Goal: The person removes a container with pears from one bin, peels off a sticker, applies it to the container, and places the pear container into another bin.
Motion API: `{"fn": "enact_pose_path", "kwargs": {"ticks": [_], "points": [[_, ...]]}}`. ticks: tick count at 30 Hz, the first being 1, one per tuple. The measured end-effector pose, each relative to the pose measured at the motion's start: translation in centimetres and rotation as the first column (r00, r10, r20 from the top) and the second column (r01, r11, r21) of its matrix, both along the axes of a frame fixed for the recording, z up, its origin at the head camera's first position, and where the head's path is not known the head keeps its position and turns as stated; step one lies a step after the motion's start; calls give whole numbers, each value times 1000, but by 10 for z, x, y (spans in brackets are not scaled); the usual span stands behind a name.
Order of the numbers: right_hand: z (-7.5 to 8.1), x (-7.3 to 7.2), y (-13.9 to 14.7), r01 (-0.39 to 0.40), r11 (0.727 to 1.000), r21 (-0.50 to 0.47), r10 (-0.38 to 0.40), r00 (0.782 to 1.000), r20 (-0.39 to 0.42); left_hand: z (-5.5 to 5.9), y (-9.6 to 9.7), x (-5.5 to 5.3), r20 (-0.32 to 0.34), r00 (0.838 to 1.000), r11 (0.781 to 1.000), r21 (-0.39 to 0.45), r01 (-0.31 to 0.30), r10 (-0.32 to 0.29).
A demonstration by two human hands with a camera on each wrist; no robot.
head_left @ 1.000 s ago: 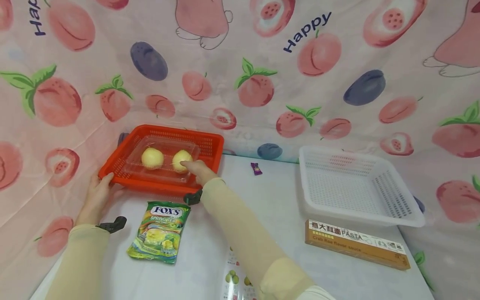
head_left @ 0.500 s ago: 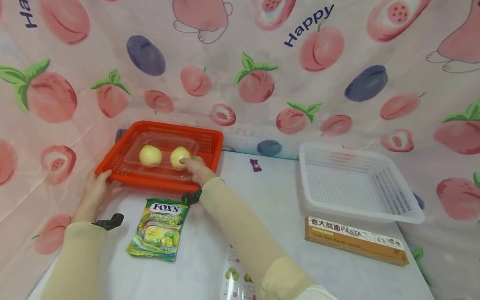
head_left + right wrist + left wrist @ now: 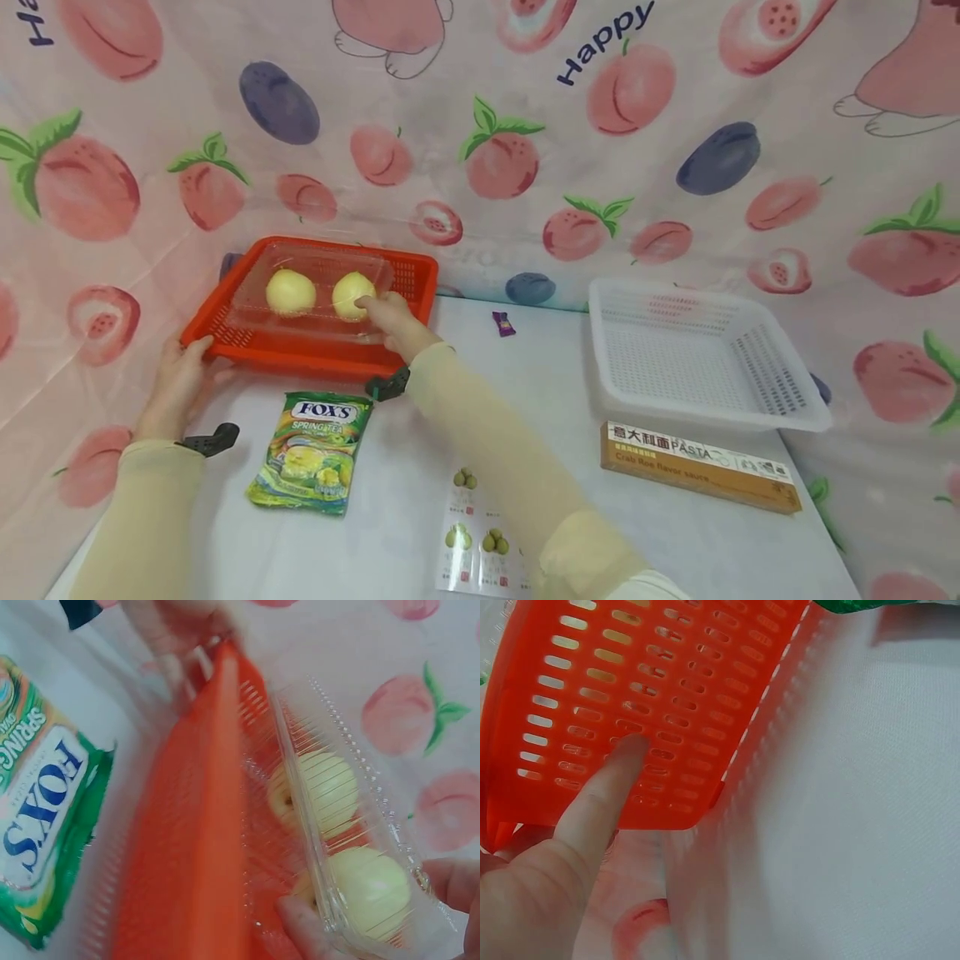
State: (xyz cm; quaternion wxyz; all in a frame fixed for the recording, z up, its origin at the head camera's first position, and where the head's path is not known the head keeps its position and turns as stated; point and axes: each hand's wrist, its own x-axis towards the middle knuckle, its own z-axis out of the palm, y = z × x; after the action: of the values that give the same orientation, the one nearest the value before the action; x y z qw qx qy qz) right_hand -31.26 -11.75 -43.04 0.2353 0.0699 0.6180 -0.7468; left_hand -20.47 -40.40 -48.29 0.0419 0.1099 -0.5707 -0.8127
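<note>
In the head view my right hand [image 3: 401,323] grips the right end of a clear plastic box [image 3: 318,327] holding two pale yellow round fruits [image 3: 291,292], apples or pears. The right wrist view shows thumb and fingers on opposite sides of that clear box [image 3: 304,806]. Tilted slightly, the box is within the red basket [image 3: 292,360], above its floor. My left hand [image 3: 176,379] holds the basket's front left corner. In the left wrist view one finger presses along the basket's slotted wall [image 3: 649,682], while other fingers sit by the rim, partly hidden.
A green FOX'S candy bag [image 3: 311,454] lies just in front of the basket. To the right are a white basket [image 3: 615,375], a pasta box [image 3: 697,471] and a small purple candy [image 3: 503,323]. A printed sheet [image 3: 476,542] lies near the front. Patterned cloth hangs behind.
The clear box with the fruits has risen a little and moved back relative to the red basket. My left hand keeps its hold on the corner. The head view has shifted slightly.
</note>
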Motion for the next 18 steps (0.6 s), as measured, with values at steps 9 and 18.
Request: {"fn": "enact_pose_path", "kwargs": {"ticks": [9, 18], "points": [[55, 2, 23, -91, 995, 26, 92, 996, -9, 8, -15, 4, 3, 1000, 999, -44, -18, 19], [83, 0, 68, -206, 974, 92, 213, 974, -72, 10, -23, 5, 9, 998, 994, -98, -56, 57]]}}
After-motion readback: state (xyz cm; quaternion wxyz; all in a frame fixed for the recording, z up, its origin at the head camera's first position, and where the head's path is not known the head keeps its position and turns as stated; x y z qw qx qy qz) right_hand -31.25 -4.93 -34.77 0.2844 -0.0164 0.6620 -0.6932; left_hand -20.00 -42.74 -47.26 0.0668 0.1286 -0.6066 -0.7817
